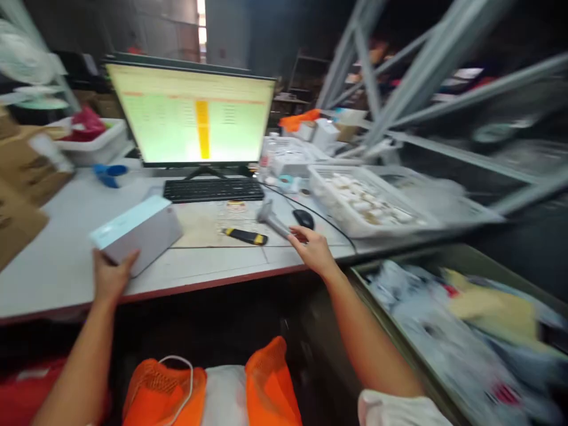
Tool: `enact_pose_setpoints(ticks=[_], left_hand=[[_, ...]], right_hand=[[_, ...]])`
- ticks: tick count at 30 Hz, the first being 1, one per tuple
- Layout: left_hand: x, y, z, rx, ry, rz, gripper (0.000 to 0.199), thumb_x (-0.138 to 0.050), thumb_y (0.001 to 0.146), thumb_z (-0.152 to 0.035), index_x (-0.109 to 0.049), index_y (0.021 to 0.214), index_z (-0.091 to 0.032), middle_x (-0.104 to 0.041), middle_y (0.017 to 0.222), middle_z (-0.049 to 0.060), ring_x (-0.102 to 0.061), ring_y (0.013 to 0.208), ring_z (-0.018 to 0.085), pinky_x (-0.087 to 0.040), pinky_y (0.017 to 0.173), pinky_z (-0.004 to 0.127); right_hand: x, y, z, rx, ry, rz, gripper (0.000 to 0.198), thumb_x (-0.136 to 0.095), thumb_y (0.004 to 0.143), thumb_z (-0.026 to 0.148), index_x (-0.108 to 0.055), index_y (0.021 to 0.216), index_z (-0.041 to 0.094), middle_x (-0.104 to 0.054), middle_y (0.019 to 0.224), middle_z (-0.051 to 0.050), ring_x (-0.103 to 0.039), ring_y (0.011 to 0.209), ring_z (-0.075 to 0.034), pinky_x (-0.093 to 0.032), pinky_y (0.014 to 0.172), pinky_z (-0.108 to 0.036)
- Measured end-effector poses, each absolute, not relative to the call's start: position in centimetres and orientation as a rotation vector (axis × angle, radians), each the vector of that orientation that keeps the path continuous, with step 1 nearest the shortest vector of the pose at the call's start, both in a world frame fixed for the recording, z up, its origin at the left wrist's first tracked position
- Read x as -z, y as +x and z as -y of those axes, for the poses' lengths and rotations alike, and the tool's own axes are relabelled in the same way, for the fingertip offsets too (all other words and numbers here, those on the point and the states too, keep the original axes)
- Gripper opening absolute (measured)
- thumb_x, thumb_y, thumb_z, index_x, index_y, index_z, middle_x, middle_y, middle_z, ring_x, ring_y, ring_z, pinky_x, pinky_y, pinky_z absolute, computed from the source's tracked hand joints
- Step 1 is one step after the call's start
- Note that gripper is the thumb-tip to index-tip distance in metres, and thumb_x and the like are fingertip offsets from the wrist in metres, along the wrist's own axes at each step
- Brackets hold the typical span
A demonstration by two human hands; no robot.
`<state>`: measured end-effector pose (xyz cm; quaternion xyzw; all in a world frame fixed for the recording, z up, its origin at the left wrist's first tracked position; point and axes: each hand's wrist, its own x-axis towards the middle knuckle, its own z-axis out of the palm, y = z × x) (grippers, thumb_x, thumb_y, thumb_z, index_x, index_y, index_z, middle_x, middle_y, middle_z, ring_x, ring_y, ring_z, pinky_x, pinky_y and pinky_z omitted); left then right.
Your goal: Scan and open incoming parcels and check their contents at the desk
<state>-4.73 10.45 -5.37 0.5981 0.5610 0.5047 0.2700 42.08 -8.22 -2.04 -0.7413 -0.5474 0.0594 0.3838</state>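
Note:
At the table's left, my left hand (112,273) grips the near end of a white box (144,234), thumb along its side; the fingers behind it are partly hidden. The box rests on or just above the tabletop, which I cannot tell apart. My right hand (313,248) has its thumb and fingers closed on the handle end of a grey barcode scanner (276,223), whose head points away toward the keyboard. A black-and-yellow utility knife (245,236) lies left of the scanner. Just beyond my right fingers sits a black mouse (303,218).
A lit monitor (190,115) stands behind a black keyboard (213,189). A white tray of small items (368,204) is at the right, above a green bin of plastic bags (461,319). Cardboard boxes (26,177) and a blue tape roll (110,173) are at the left.

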Motion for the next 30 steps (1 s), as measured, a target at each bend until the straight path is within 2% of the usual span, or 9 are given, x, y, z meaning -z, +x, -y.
enact_pose_setpoints(ticks=[2, 4, 8, 11, 15, 20, 24, 27, 30], left_hand=[[6.0, -7.4, -9.5, -1.464, 1.431, -1.541, 0.073, -0.084, 0.066, -0.054, -0.054, 0.120, -0.015, -0.067, 0.112, 0.011, -0.065, 0.099, 0.025, -0.056, 0.089, 0.041], [6.0, -7.7, -9.4, -1.500, 1.344, -1.462, 0.073, -0.082, 0.061, -0.058, -0.055, 0.114, -0.016, -0.068, 0.111, 0.012, -0.065, 0.102, 0.026, -0.055, 0.090, 0.040], [5.4, -6.6, -9.6, -1.484, 1.329, -1.402, 0.071, -0.079, 0.063, -0.063, -0.057, 0.111, -0.016, -0.068, 0.111, 0.014, -0.065, 0.102, 0.028, -0.054, 0.091, 0.040], [5.4, -6.6, -9.4, -1.460, 1.360, -1.365, 0.071, -0.077, 0.067, -0.065, -0.058, 0.114, -0.015, -0.068, 0.114, 0.014, -0.065, 0.105, 0.028, -0.053, 0.093, 0.040], [5.9, -6.9, -9.2, -1.396, 1.430, -1.308, 0.074, -0.078, 0.070, -0.065, -0.056, 0.121, -0.015, -0.067, 0.118, 0.014, -0.064, 0.108, 0.028, -0.054, 0.094, 0.040], [6.5, -6.8, -9.2, -1.288, 1.511, -1.263, 0.079, -0.079, 0.074, -0.062, -0.052, 0.132, -0.016, -0.066, 0.126, 0.015, -0.064, 0.115, 0.029, -0.054, 0.099, 0.041], [6.7, -6.7, -9.2, -1.224, 1.542, -1.217, 0.087, -0.079, 0.078, -0.058, -0.045, 0.148, -0.020, -0.064, 0.134, 0.014, -0.063, 0.121, 0.028, -0.053, 0.104, 0.040], [6.5, -6.6, -9.1, -1.218, 1.564, -1.211, 0.088, -0.078, 0.079, -0.059, -0.043, 0.149, -0.020, -0.065, 0.134, 0.014, -0.064, 0.121, 0.028, -0.053, 0.105, 0.041], [6.5, -6.5, -9.0, -1.214, 1.568, -1.233, 0.087, -0.078, 0.079, -0.058, -0.044, 0.149, -0.020, -0.065, 0.134, 0.014, -0.064, 0.121, 0.029, -0.054, 0.105, 0.041]], right_hand=[[3.6, 40.9, 3.8, -0.109, -1.965, 1.475, 0.046, -0.060, 0.092, 0.037, -0.069, 0.128, 0.010, -0.072, 0.123, -0.018, -0.069, 0.106, -0.029, -0.054, 0.099, -0.043], [4.1, 39.3, 0.9, -0.005, -2.096, 1.537, 0.050, -0.057, 0.095, 0.039, -0.066, 0.132, 0.008, -0.069, 0.128, -0.021, -0.063, 0.116, -0.034, -0.049, 0.105, -0.047], [3.3, 37.3, -1.4, 0.195, -2.375, 1.480, 0.056, -0.052, 0.098, 0.043, -0.058, 0.142, 0.008, -0.060, 0.139, -0.023, -0.054, 0.127, -0.042, -0.044, 0.107, -0.054], [2.8, 37.5, -2.7, 0.065, -2.570, 1.398, 0.061, -0.054, 0.097, 0.042, -0.051, 0.145, 0.005, -0.061, 0.134, -0.027, -0.059, 0.123, -0.042, -0.047, 0.101, -0.054], [2.8, 39.0, -4.4, -0.074, -2.669, 1.363, 0.054, -0.054, 0.097, 0.040, -0.056, 0.137, 0.004, -0.065, 0.126, -0.028, -0.063, 0.120, -0.040, -0.050, 0.093, -0.047], [-1.0, 38.0, -2.9, -0.175, -2.420, 1.590, 0.044, -0.063, 0.091, 0.051, -0.071, 0.113, 0.013, -0.075, 0.104, -0.018, -0.070, 0.101, -0.035, -0.049, 0.079, -0.038], [-5.8, 32.9, 1.5, -0.331, -1.815, 2.005, 0.046, -0.076, 0.081, 0.041, -0.067, 0.122, 0.020, -0.077, 0.101, -0.006, -0.070, 0.090, -0.025, -0.048, 0.076, -0.030], [-7.5, 29.1, 3.8, -0.233, -1.742, 2.230, 0.032, -0.073, 0.082, 0.029, -0.066, 0.112, 0.021, -0.076, 0.094, -0.005, -0.068, 0.080, -0.023, -0.042, 0.068, -0.029], [-7.1, 27.8, 3.5, -0.140, -1.771, 2.288, 0.026, -0.073, 0.081, 0.028, -0.065, 0.105, 0.023, -0.076, 0.093, -0.005, -0.068, 0.078, -0.023, -0.039, 0.065, -0.029]])
